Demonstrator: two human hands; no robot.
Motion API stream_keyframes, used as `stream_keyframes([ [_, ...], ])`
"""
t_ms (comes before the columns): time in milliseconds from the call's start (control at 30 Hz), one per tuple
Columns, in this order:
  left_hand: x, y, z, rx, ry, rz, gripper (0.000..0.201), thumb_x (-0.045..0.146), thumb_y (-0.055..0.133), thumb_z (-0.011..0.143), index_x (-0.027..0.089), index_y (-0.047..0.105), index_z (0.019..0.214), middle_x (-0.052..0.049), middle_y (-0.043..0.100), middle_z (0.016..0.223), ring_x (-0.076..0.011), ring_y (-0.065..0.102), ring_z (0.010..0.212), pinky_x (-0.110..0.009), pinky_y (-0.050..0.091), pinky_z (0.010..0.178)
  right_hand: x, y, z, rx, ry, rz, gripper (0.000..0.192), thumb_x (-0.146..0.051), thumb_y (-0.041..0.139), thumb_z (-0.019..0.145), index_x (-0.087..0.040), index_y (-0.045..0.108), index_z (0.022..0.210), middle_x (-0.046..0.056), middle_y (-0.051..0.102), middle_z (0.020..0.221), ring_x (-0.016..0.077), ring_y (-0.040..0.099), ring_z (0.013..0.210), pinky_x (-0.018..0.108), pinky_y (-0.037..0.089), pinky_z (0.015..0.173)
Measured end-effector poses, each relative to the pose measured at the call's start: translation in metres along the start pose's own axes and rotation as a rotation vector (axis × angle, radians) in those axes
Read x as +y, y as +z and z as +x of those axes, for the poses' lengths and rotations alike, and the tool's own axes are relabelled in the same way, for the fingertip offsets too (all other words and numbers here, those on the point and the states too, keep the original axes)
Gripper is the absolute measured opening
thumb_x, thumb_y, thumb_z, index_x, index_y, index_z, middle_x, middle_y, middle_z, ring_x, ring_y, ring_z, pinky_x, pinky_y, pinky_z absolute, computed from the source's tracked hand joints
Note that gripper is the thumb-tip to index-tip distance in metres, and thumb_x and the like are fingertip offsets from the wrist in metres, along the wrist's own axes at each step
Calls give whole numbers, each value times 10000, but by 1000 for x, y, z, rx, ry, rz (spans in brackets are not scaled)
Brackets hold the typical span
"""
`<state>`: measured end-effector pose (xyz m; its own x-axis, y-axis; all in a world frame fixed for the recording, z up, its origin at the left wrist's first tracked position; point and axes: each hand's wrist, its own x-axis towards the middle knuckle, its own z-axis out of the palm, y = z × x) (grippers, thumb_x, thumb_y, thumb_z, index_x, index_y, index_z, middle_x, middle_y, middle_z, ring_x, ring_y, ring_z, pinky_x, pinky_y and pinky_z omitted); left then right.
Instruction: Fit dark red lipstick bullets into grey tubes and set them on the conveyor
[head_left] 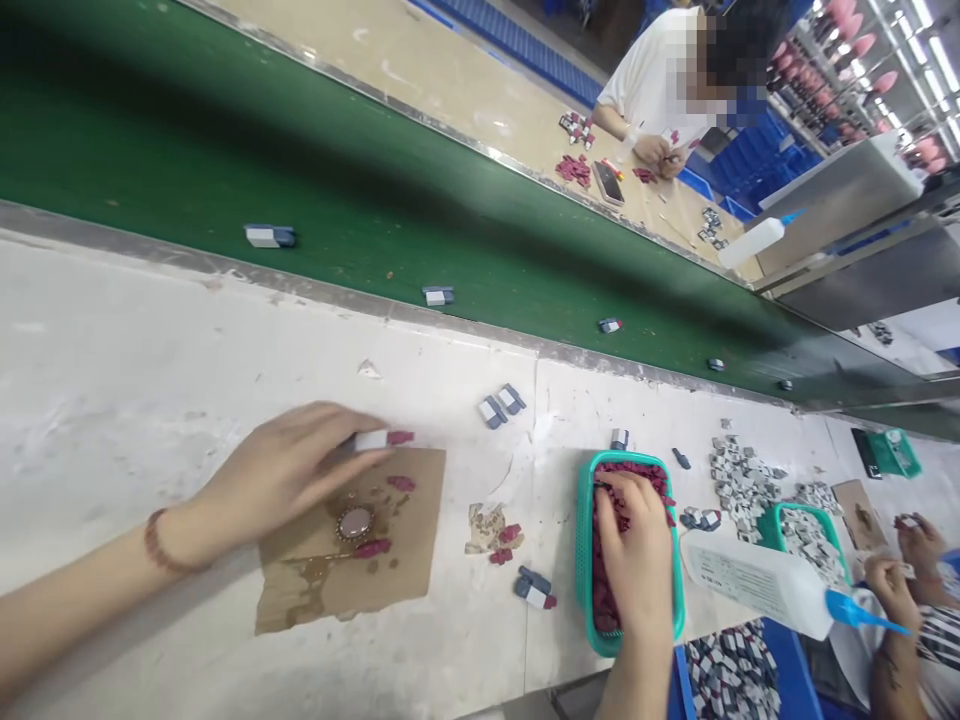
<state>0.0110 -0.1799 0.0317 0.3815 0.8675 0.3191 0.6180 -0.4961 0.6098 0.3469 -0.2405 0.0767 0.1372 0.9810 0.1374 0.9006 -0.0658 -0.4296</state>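
Observation:
My left hand (281,470) rests on a brown cardboard sheet (409,560) and pinches a small white block with a dark red tip (381,439). A round glue puddle (355,522) and a few red pieces (373,547) lie on the cardboard just below it. My right hand (636,545) reaches palm-down into a teal basket (583,560) full of dark red pieces (604,600), fingers buried among them; whether it grips one is hidden.
A green conveyor belt (300,170) runs behind, carrying assembled white-and-grey parts (268,236). A glue bottle (765,585) lies right of the basket. A co-worker's hands (911,560) work at the right. Another person (660,90) sits across the belt. Loose parts (739,480) litter the table.

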Motion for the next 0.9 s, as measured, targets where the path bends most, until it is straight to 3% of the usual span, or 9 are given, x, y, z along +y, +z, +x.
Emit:
stream_keyframes([
  [133, -5, 21, 74, -80, -59, -19, 391, 520, 435, 946, 197, 656, 927, -56, 722, 884, -259, 635, 815, -323, 465, 716, 51, -9, 5, -107, -84, -264, 264, -176, 414, 893, -211, 666, 963, 98, 681, 990, 282, 577, 903, 439, 459, 819],
  [300, -8, 68, 173, -156, -50, 17, 268, 341, 458, 944, 164, 657, 979, -100, 724, 998, -280, 646, 939, -368, 456, 860, 64, 2, 8, -100, -221, -386, 282, -192, 388, 938, -214, 666, 897, 100, 681, 922, 284, 573, 859, 431, 463, 781],
  [400, -15, 84, 204, -147, -41, 51, 246, 284, 474, 936, 137, 645, 1036, -132, 681, 1143, -296, 569, 1145, -413, 367, 1021, 68, 1, 8, -77, -225, -318, 329, -275, 363, 977, -217, 667, 864, 104, 685, 892, 284, 588, 839, 433, 465, 778],
  [533, -34, 83, 203, -117, -82, 71, 333, 286, 575, 869, 105, 600, 1147, -190, 573, 1285, -355, 412, 1290, -486, 285, 1085, 67, -6, 8, -48, -73, -16, 321, -451, 457, 947, -229, 666, 846, 85, 700, 863, 272, 618, 817, 422, 473, 786],
  [633, -47, 75, 191, -111, -138, 29, 259, 236, 587, 828, 119, 633, 1054, -183, 585, 1198, -369, 454, 1221, -503, 325, 1052, 49, -9, 5, 16, 142, 369, 299, -485, 534, 904, -214, 649, 854, 58, 689, 807, 224, 620, 726, 358, 496, 706],
  [767, -52, 65, 184, -90, -226, -108, 160, 225, 539, 825, 134, 641, 908, -166, 606, 1083, -365, 528, 1140, -498, 385, 1010, 12, -4, 4, 65, 325, 873, 298, -497, 605, 867, -204, 651, 836, -9, 587, 647, 140, 509, 542, 254, 430, 516],
  [900, -44, 55, 172, -57, -340, -331, 247, 297, 437, 877, 137, 612, 944, -133, 653, 987, -291, 643, 964, -422, 507, 873, -23, 5, 4, -67, 455, 1157, 318, -499, 720, 777, -191, 692, 852, -20, 554, 608, 111, 468, 509, 216, 393, 462],
])
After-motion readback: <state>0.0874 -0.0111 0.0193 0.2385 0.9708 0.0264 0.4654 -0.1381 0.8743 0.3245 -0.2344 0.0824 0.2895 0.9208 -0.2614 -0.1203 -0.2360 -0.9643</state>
